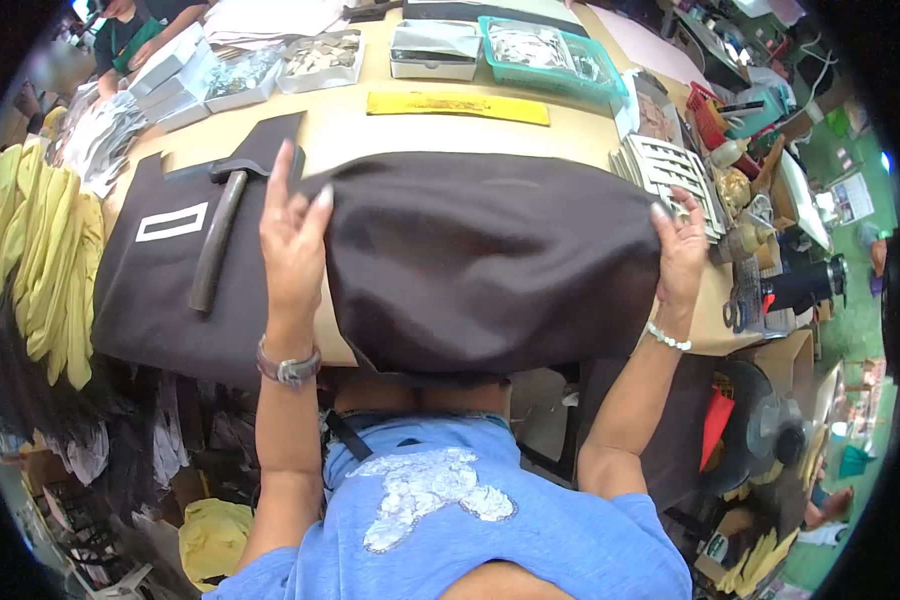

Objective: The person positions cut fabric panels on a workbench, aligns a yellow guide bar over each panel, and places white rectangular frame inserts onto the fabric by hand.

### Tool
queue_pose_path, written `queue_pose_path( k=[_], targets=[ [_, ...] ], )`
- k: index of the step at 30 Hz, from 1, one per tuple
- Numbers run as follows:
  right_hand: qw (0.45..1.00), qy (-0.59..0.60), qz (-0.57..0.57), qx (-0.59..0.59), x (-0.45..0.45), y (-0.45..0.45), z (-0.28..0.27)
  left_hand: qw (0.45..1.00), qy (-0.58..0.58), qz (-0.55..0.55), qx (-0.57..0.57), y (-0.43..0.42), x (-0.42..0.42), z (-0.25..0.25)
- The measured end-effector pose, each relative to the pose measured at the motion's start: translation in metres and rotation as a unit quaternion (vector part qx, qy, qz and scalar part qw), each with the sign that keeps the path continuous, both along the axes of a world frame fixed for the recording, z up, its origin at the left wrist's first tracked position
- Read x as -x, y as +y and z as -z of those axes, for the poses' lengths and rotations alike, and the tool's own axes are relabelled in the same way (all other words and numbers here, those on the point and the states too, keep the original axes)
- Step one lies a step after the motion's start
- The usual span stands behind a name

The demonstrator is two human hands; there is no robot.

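Observation:
A dark brown, leather-like sheet (490, 260) billows between my two hands above the front of the table. My left hand (295, 235) pinches its left edge, with the index finger pointing up. At the opposite edge, my right hand (680, 250) grips the sheet between thumb and fingers. To the left lies a dark brown panel (140, 290) bearing a white rectangular frame (171, 222). A hammer (220, 235) rests on that panel, close to my left hand. Stacked pale slotted pieces (670, 175) sit just beyond my right hand.
Across the back of the table (330, 120) stand a yellow bar (457, 107), a teal basket (560, 85) and small-part boxes (320, 62). Yellow cloths (45, 250) hang at left. Scissors (735, 312) lie at the right edge. Another person (135, 35) is at the far left.

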State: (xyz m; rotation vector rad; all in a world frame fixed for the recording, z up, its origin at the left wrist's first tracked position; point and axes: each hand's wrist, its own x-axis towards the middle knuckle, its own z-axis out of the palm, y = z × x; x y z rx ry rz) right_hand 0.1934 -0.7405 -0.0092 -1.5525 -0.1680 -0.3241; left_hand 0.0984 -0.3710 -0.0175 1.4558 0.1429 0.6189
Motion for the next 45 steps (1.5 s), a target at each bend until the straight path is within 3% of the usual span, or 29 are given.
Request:
queue_pose_path(
  k=[3,5,6,8,10,12,16,17,20,24,27,29,32,34,36,39,42,45],
  targets=[
    [0.988,-0.143,0.065,0.009,0.014,0.019,-0.045,0.986,-0.101,-0.104,-0.085,-0.008,-0.002,-0.051],
    [0.973,-0.167,0.146,0.068,0.026,0.018,-0.047,0.958,-0.086,-0.14,-0.235,0.005,0.003,-0.039],
    [0.981,-0.11,0.11,0.113,0.028,0.011,-0.036,0.935,-0.083,-0.163,-0.304,0.011,0.006,-0.033],
    [0.979,0.007,0.038,0.199,0.034,-0.004,0.001,0.924,0.063,-0.122,-0.356,0.011,0.021,-0.008],
    [0.937,0.081,0.07,0.332,0.046,-0.006,0.031,0.88,0.169,-0.085,-0.436,0.004,0.036,0.008],
    [0.942,0.109,0.068,0.31,0.062,-0.006,0.047,0.866,0.128,-0.113,-0.47,-0.004,0.05,0.025],
    [0.936,0.133,0.087,0.313,0.085,-0.008,0.05,0.853,0.217,-0.133,-0.455,-0.016,0.072,0.027],
    [0.936,0.13,0.085,0.316,0.086,-0.009,0.051,0.837,0.289,-0.115,-0.451,-0.017,0.076,0.023],
    [0.936,0.1,0.082,0.328,0.081,-0.007,0.051,0.754,0.189,-0.14,-0.613,-0.03,0.074,0.003],
    [0.936,0.072,0.08,0.334,0.061,-0.003,0.045,0.803,0.089,0.067,-0.585,-0.053,0.057,-0.007],
    [0.904,0.048,0.087,0.416,0.045,-0.003,0.038,0.752,0.08,0.212,-0.619,-0.068,0.044,0.021],
    [0.858,0.046,0.112,0.5,0.037,-0.001,0.034,0.756,0.093,0.22,-0.609,-0.07,0.041,0.042],
    [0.758,-0.121,0.168,0.619,0.029,0.025,0.03,0.762,0.122,0.211,-0.599,-0.076,0.05,0.045],
    [0.779,-0.126,0.092,0.607,0.021,0.053,0.026,0.757,0.143,0.197,-0.607,-0.084,0.063,0.045],
    [0.795,-0.041,0.011,0.605,0.019,0.083,0.029,0.757,0.155,0.178,-0.61,-0.091,0.075,0.049],
    [0.765,0.027,-0.043,0.642,0.019,0.106,0.054,0.763,0.174,0.176,-0.598,-0.088,0.093,0.049],
    [0.765,-0.007,-0.055,0.642,0.025,0.103,0.064,0.767,0.188,0.173,-0.589,-0.061,0.117,0.046],
    [0.766,-0.019,-0.058,0.64,0.025,0.089,0.066,0.726,0.221,0.162,-0.631,-0.035,0.144,0.041]
  ],
)
